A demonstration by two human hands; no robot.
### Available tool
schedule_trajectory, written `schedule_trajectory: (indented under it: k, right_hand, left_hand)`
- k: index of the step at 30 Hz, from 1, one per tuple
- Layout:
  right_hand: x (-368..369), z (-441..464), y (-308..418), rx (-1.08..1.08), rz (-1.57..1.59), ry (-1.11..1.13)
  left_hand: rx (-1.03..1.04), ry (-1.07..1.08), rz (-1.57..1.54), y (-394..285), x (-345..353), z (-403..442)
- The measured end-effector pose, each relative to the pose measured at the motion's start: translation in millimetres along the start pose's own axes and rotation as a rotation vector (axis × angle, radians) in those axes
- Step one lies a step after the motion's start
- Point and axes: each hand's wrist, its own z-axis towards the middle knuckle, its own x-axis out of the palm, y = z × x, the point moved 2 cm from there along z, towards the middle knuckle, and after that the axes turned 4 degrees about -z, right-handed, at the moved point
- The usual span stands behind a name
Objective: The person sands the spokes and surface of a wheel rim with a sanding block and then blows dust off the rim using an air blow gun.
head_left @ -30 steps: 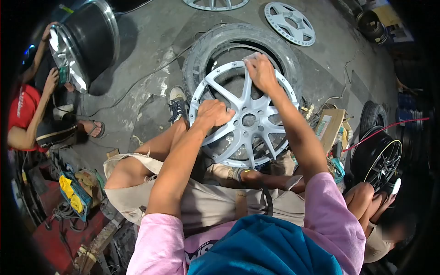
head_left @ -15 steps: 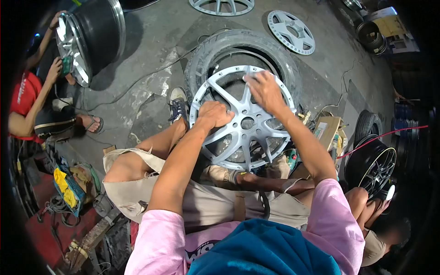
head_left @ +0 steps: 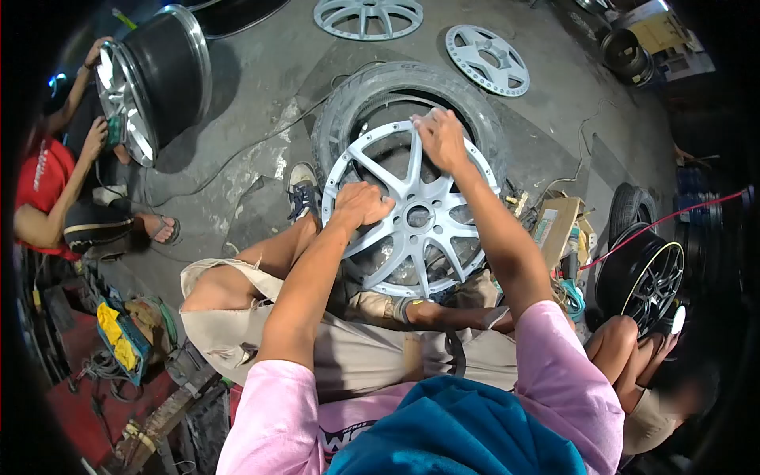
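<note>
A grey multi-spoke wheel face [head_left: 414,168] with small holes around its rim leans tilted before me, its upper part over a worn tyre [head_left: 336,111] lying on the floor. My left hand [head_left: 362,204] is closed around a spoke on the left side, its thumb pointing toward the hub. At the top of the wheel face, my right hand [head_left: 442,141] has its fingers bent and pressed together against the rim where a spoke meets it. Whatever may be under those fingertips is hidden.
Two more grey wheel faces [head_left: 369,20] [head_left: 489,60] lie beyond the tyre. At left, a person in red holds a green tool [head_left: 116,133] against a large wheel [head_left: 170,67]. A cardboard box [head_left: 558,226], black wheel [head_left: 645,277] and another person are at right. A cable [head_left: 237,154] crosses the floor.
My right hand has shifted slightly left along the top of the wheel face, and its motion blur has lessened. The left hand keeps its hold. The whole view has shifted a little.
</note>
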Motion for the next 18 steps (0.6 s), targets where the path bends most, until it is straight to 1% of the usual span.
schedule_trajectory:
  k: [1,3,5,8,10,11,12,13,14,15,16,17,18]
  right_hand:
    - [-4.9,-13.1,10.1,-0.027,-0.026,-0.010]
    - [-18.0,-55.9,39.0,-0.189,-0.103,-0.140]
    - [-23.2,-96.8,59.8,-0.136,-0.130,-0.085]
    - [-22.2,-137.4,82.0,-0.118,-0.244,-0.090]
    - [-19.7,-158.7,89.6,-0.103,-0.257,-0.103]
    - [-20.2,-169.3,90.6,-0.092,-0.285,-0.044]
    - [-24.3,-173.0,90.6,-0.082,-0.315,0.014]
    - [-29.5,-173.7,87.5,-0.087,-0.316,0.004]
    - [-33.3,-175.5,83.6,-0.078,-0.304,0.065]
    - [-38.1,-175.0,81.0,-0.068,-0.293,0.125]
    - [-48.4,-167.5,81.9,-0.069,-0.271,0.072]
    - [-53.6,-156.7,83.3,-0.073,-0.268,0.068]
    - [-60.2,-144.5,85.7,-0.065,-0.243,-0.034]
  left_hand:
    - [0.008,-0.007,0.004,-0.5,-1.2,-1.1]
    - [-0.001,-0.067,-0.025,-0.3,-0.2,-4.7]
    - [0.005,-0.085,-0.005,-3.0,3.0,-6.0]
    - [0.022,-0.167,-0.021,4.2,14.2,-2.0]
    - [0.061,-0.156,-0.016,6.3,18.9,-8.5]
    - [0.093,-0.145,-0.021,7.6,18.9,-12.2]
    - [0.096,-0.155,-0.013,10.2,16.4,-15.3]
    - [0.147,-0.207,-0.106,12.9,13.8,-18.9]
    - [0.196,-0.254,-0.200,16.1,13.1,-23.6]
    - [0.196,-0.258,-0.197,17.0,7.0,-29.6]
    - [0.237,-0.280,-0.141,15.4,-7.2,-36.9]
    - [0.276,-0.298,-0.087,12.9,-18.8,-44.7]
    - [0.270,-0.300,-0.097,7.8,-29.8,-54.3]
